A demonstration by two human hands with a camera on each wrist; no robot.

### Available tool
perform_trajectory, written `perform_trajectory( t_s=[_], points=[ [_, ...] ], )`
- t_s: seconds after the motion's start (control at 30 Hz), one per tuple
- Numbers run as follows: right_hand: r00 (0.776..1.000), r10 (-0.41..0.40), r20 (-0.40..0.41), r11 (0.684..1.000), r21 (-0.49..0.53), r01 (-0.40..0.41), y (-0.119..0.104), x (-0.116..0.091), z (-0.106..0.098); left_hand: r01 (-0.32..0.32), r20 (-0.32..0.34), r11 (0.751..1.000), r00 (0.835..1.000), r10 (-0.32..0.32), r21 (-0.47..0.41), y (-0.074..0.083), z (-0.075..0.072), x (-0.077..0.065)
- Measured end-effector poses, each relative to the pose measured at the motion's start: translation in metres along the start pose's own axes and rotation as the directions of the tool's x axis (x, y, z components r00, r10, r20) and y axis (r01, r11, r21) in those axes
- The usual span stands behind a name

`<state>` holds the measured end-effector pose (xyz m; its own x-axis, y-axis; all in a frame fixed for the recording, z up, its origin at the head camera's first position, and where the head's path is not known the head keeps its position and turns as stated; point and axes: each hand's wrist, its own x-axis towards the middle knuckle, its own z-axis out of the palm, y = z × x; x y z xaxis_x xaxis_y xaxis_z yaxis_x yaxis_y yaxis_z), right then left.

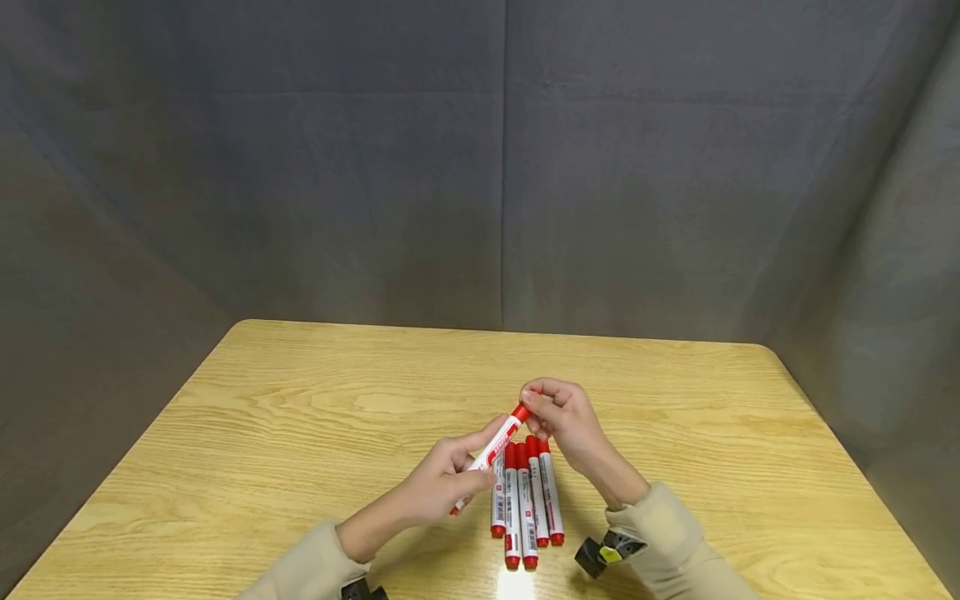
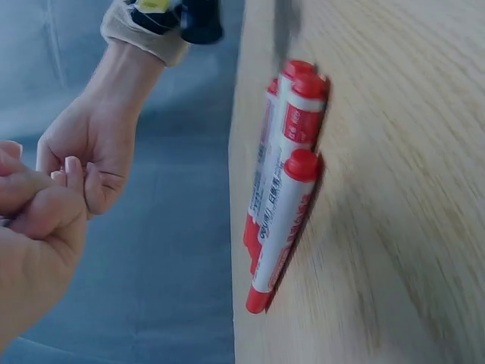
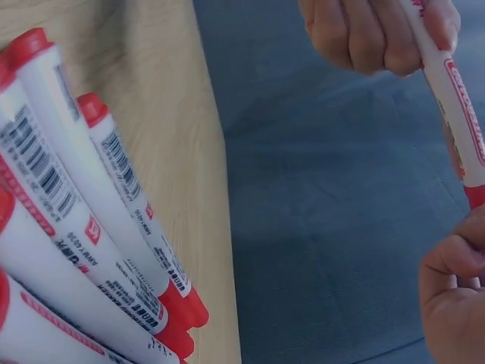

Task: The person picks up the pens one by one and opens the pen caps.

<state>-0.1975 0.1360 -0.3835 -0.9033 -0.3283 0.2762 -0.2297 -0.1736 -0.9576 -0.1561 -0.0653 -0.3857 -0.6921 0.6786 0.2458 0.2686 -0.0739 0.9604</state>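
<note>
A white marker with a red cap (image 1: 498, 443) is held at a slant above the table. My left hand (image 1: 442, 477) grips its barrel, thumb on the near side. At the upper end, my right hand (image 1: 564, 419) pinches the red cap between thumb and fingertips. In the right wrist view the held marker (image 3: 455, 106) spans the gap between both hands. Several more red-capped white markers (image 1: 522, 508) lie side by side on the table beneath the hands, caps toward the far edge. The left wrist view shows the lying markers (image 2: 284, 205), while the held one is hidden there.
The wooden table (image 1: 300, 400) has rounded far corners. Grey curtains (image 1: 360, 183) hang behind it and at both sides. A black wrist camera (image 1: 592, 557) sits at the right sleeve, close to the lying markers.
</note>
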Motion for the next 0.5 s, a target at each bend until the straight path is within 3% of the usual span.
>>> perform_trajectory(
  t_s=[0.13, 0.2, 0.27, 0.33, 0.43, 0.47, 0.5],
  points=[
    [1.000, -0.018, 0.003, 0.999, 0.031, 0.017, -0.001, -0.001, -0.002, -0.018, 0.004, 1.000, 1.000, 0.018, -0.022, 0.001, 0.001, 0.001],
    [1.000, -0.003, 0.012, 0.999, 0.046, 0.003, -0.001, -0.001, -0.002, -0.037, -0.004, 0.997, 0.999, 0.038, 0.069, 0.000, 0.001, 0.001],
    [1.000, 0.027, 0.012, 0.999, 0.041, -0.027, -0.001, -0.002, -0.001, -0.068, -0.021, 0.967, 0.997, 0.076, 0.247, -0.002, 0.002, 0.000],
    [0.998, 0.068, 0.009, 0.998, 0.015, -0.068, -0.001, -0.004, 0.001, -0.084, -0.041, 0.884, 0.992, 0.116, 0.460, -0.003, 0.003, -0.001],
    [0.993, 0.118, -0.027, 0.992, -0.046, -0.119, 0.000, -0.006, 0.007, -0.094, -0.052, 0.712, 0.982, 0.180, 0.696, -0.005, 0.006, -0.001],
    [0.991, 0.124, -0.044, 0.990, -0.062, -0.127, 0.000, -0.007, 0.009, -0.091, -0.052, 0.675, 0.980, 0.190, 0.732, -0.005, 0.007, -0.001],
    [0.990, 0.128, -0.056, 0.989, -0.065, -0.131, 0.001, -0.007, 0.011, -0.092, -0.051, 0.656, 0.979, 0.195, 0.749, -0.005, 0.007, -0.001]
  ],
)
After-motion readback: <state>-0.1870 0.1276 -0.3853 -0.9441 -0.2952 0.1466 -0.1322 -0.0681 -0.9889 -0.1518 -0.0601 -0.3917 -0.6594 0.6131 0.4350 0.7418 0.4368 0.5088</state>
